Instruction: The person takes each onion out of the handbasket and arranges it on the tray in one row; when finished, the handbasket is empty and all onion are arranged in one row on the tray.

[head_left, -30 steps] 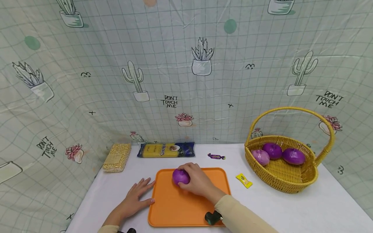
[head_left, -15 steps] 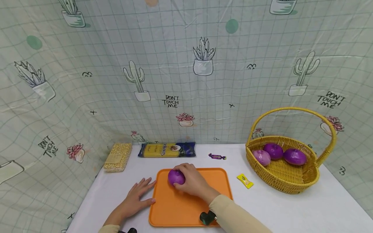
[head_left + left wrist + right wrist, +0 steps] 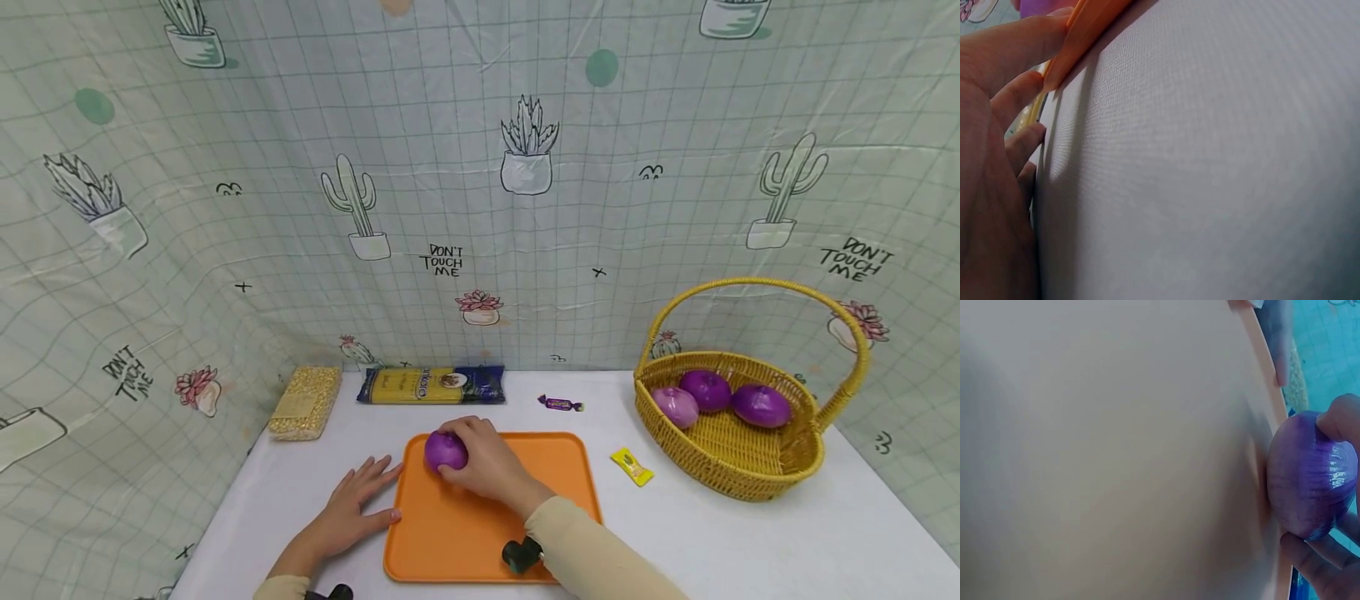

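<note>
An orange tray (image 3: pixel 480 533) lies at the front middle of the white table. My right hand (image 3: pixel 487 467) grips a purple onion (image 3: pixel 446 451) at the tray's far left corner; in the right wrist view the onion (image 3: pixel 1310 481) rests against the tray surface (image 3: pixel 1116 456) with fingers curled round it. My left hand (image 3: pixel 352 512) lies flat on the table beside the tray's left edge, fingers straight, thumb touching the rim. In the left wrist view the fingers (image 3: pixel 997 81) touch the tray's orange edge (image 3: pixel 1079 37).
A yellow wicker basket (image 3: pixel 780 475) at the right holds three purple onions (image 3: pixel 705 389). A pasta packet (image 3: pixel 429 385) and a bag of grain (image 3: pixel 306 402) lie along the back. Two wrapped sweets (image 3: pixel 558 404) (image 3: pixel 630 465) lie between tray and basket.
My right hand has carried the onion leftwards across the tray toward its far left corner. The left hand has stayed in place.
</note>
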`<state>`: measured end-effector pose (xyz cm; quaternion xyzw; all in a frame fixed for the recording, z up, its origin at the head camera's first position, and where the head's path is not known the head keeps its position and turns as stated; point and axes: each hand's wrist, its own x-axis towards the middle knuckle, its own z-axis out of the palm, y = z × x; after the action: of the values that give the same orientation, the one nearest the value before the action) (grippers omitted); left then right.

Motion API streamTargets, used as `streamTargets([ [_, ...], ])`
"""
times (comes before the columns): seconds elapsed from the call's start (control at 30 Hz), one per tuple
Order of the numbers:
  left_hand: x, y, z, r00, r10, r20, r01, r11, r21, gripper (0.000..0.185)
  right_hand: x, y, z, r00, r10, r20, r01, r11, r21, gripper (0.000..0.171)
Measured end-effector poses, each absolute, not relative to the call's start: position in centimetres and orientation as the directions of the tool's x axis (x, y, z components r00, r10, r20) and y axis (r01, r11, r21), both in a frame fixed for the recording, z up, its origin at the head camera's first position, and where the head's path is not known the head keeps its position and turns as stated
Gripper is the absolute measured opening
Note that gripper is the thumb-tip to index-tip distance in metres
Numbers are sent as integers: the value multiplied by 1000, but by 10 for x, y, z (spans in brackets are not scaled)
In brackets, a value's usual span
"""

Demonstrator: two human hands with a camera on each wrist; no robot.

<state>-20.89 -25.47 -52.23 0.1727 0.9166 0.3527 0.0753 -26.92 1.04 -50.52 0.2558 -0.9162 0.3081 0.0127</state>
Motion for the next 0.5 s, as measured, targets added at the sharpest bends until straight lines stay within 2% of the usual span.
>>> streamTargets([
  [0.5, -210, -254, -522, -931, 364, -21, 256, 695, 672, 72, -270, -8, -504, -874, -459, 160, -458, 667, -588, 51],
])
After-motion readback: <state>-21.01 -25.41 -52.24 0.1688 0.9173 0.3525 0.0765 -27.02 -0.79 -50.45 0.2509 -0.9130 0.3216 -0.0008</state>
